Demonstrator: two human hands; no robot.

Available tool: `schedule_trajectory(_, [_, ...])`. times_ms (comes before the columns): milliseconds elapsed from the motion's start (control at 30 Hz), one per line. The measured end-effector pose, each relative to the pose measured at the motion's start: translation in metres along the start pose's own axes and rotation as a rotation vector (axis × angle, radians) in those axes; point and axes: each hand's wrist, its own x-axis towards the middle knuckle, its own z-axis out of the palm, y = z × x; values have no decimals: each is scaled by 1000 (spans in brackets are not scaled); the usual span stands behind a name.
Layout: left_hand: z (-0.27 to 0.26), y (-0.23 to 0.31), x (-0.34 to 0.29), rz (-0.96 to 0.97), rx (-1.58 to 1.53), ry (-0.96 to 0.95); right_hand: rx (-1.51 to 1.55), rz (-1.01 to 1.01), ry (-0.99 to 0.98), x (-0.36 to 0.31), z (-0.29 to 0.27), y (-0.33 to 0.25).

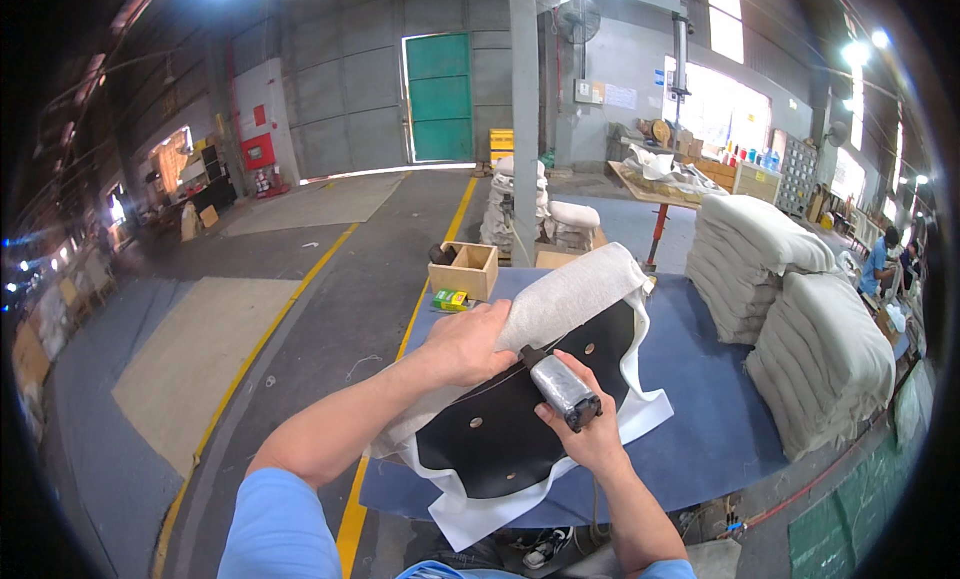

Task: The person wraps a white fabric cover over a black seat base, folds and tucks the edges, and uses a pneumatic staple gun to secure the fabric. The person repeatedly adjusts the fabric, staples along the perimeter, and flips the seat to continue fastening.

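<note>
A cushion panel covered in light grey-beige fabric [575, 297] leans on the blue-topped table. Its black backing board [450, 437], pierced with several round holes, faces me, and white lining [645, 416] sticks out past the board's edges. My left hand [468, 343] is closed over the rolled fabric edge, some of its fingers hidden. In my right hand [592, 424] is a staple gun [563, 387] with a silver, wrapped-looking body and dark ends. Its nose meets the fabric where it borders the black board, close to my left fingers.
The blue tabletop [705, 399] carries tall stacks of beige cushions [825, 349] on the right. A wooden box [465, 271] and a small green-yellow carton [450, 300] sit at its far left corner. Behind stands a grey post [524, 129]. Another person [878, 264] is at far right.
</note>
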Motion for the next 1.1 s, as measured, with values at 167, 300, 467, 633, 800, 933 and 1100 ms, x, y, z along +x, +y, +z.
schedule_trajectory(167, [-2,-4,-6,6,-49,27,-249,-54,-21,-25,-27,1])
schedule_trajectory(300, [-1,-15,-19,-13,-99,56,-517,124,10,-73,-79,47])
schedule_trajectory(467, [-12,-1,-32,-124,-136,-13,-955,471,23,-125,-149,162])
schedule_trajectory(633, [-15,7,-43,-135,-117,-1,-1164,600,16,-139,-158,210])
schedule_trajectory(800, [-23,19,-36,-135,-84,-79,-1273,711,-124,-134,-149,201])
schedule_trajectory(933, [-25,24,-29,-119,-76,-147,-126,433,0,-64,-125,104])
schedule_trajectory(1100, [-23,54,-8,281,-620,-415,460,277,55,-69,-103,-37])
